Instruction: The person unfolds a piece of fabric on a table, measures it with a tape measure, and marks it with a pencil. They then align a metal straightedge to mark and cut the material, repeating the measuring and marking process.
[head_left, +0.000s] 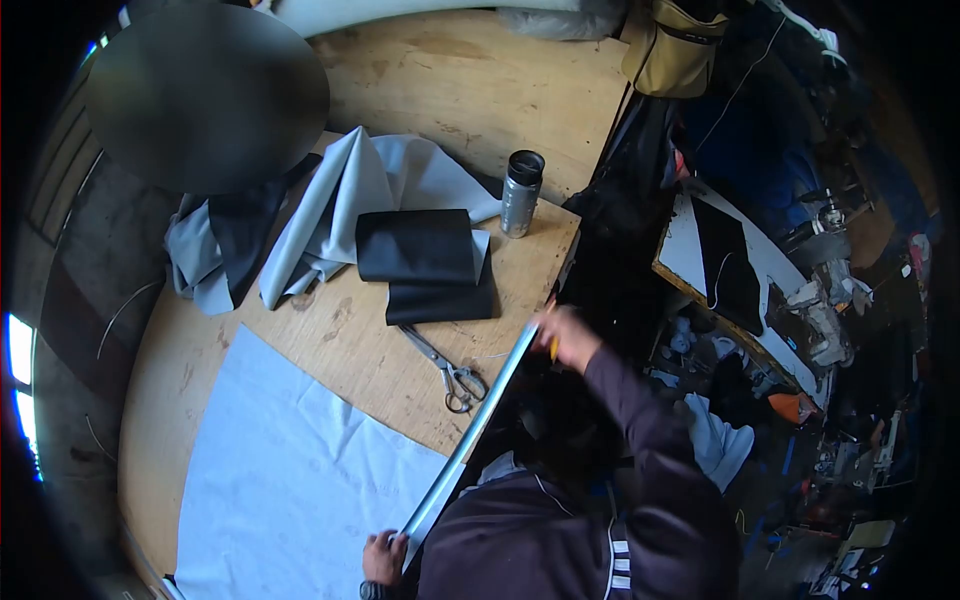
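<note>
A long metal ruler (pixel 470 435) lies slantwise along the near edge of the wooden table, over the edge of a large light-grey sheet of material (pixel 290 470). My left hand (pixel 383 557), with a dark watch at the wrist, has its fingers closed on the ruler's lower end. At the upper end is my right hand (pixel 567 338), slightly blurred, its fingers closed around a thin yellow-orange pencil (pixel 554 346). Scissors (pixel 445 370) with black handles rest on the table left of the ruler. Beyond them lies folded black material (pixel 425 250).
Crumpled grey material (pixel 335 215) and a metal bottle with a black lid (pixel 521 195) stand further back on the wooden table (pixel 480 90). To the right is a sewing machine (pixel 822 320) on a white-topped table (pixel 690 235). A blurred oval hides the upper left.
</note>
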